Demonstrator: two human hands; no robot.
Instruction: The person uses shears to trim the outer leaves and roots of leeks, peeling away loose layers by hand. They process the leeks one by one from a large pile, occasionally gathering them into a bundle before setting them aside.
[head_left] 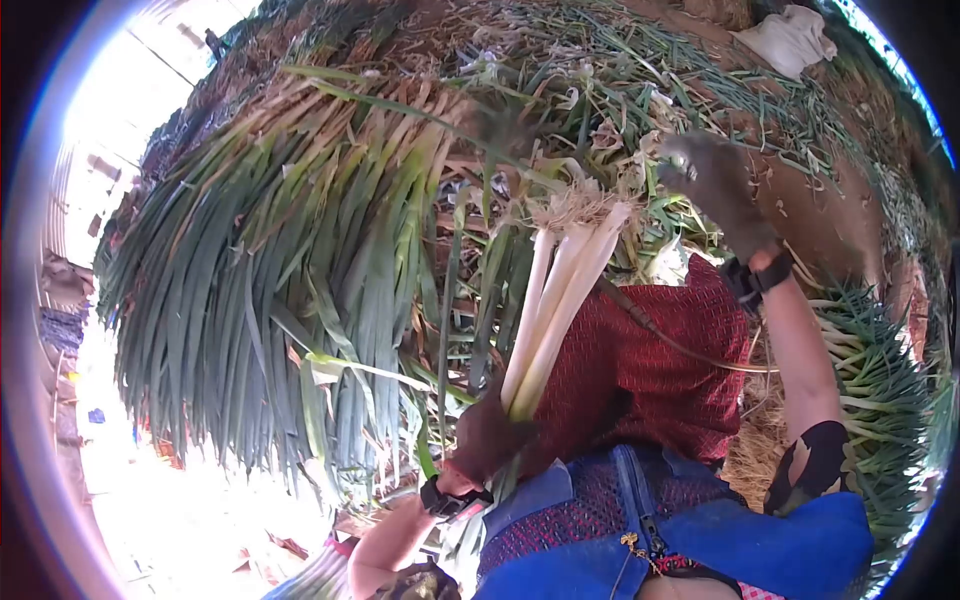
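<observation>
While the left hand (490,435), in a dark brown glove, had its grip closed around a few long leeks with white stems and stringy pale roots (560,300), the right hand (708,180), in a grey-brown glove, was up near the root ends, apart from them. Right grip: blurred, can't tell if spread or pressed together. Held leeks slanted over the dark red textured cloth (665,350) on the lap, roots up and away from the body. Big heap of long green leek leaves (270,270) sat to the left. More leeks with pale stems and green tops (880,400) lay at the right edge. Crumpled white bag or cloth (788,40) lay at upper right.
</observation>
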